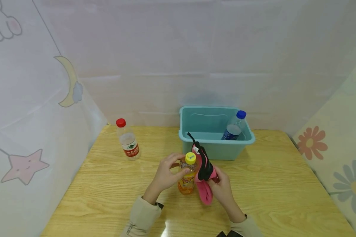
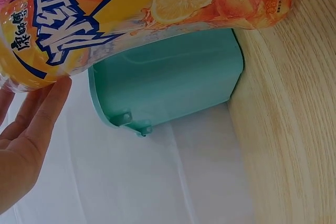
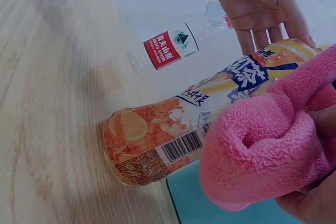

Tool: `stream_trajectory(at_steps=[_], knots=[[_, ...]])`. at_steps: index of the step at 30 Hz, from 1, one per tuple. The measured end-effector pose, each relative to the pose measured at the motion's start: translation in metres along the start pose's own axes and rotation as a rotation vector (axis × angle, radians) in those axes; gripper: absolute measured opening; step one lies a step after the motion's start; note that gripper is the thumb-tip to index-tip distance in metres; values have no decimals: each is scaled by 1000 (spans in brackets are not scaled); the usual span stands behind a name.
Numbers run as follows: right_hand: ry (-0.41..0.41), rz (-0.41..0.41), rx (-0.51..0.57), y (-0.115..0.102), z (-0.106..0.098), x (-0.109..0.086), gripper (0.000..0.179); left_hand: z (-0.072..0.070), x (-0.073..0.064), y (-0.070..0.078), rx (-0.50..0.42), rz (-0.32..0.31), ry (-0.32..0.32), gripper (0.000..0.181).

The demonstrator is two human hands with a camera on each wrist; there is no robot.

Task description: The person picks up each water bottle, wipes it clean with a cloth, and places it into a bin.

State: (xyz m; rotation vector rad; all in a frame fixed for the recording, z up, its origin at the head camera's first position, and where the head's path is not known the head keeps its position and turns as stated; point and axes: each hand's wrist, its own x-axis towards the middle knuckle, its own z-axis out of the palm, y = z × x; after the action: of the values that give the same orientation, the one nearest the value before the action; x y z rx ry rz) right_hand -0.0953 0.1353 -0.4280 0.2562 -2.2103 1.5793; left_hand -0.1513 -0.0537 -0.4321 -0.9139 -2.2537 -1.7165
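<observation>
So there's a teal bin (image 1: 228, 151) on a wood-grain bench (image 1: 284, 184), and everything's around that. The orange tea bottle (image 1: 186, 185) with the yellow cap stands upright on the near side of the bin, by its left end. Left hand (image 1: 168, 172) has a wide grip on it, thumb and fingers on either side of the upper part, though I can't tell how firmly. Right hand (image 1: 221, 187) has a snug, nearly closed grip on a folded pink fuzzy thing (image 1: 205, 195) with black straps, also just in front of the bin. Honestly can't tell what that is. A blue-capped bottle (image 1: 233, 129) leans inside the bin's right end, and a red-capped water bottle (image 1: 129, 141) stands well to the bin's left.
</observation>
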Motion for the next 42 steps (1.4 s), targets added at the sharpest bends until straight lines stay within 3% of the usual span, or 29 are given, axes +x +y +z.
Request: stream_trajectory(at_steps=[4,11,18,25,30,36,42], knots=[[0,-15,27,9,2,-1,36,-1,0,1,14,4,1,37],[-20,12,71,47,8,-5,34,-1,0,1,10,8,2,36],[-34,39,87,53,12,-8,31,0,0,1,4,12,7,36],[-59,139,58,63,16,-10,30,0,-1,0,-28,-2,8,36],[-111,220,1,55,16,-10,34,0,-1,-1,-43,-21,5,36],[-123,230,-36,30,15,-9,33,0,-1,2,-38,-39,7,37],[-82,244,-4,39,13,-13,34,0,-1,1,-61,-28,-2,38]])
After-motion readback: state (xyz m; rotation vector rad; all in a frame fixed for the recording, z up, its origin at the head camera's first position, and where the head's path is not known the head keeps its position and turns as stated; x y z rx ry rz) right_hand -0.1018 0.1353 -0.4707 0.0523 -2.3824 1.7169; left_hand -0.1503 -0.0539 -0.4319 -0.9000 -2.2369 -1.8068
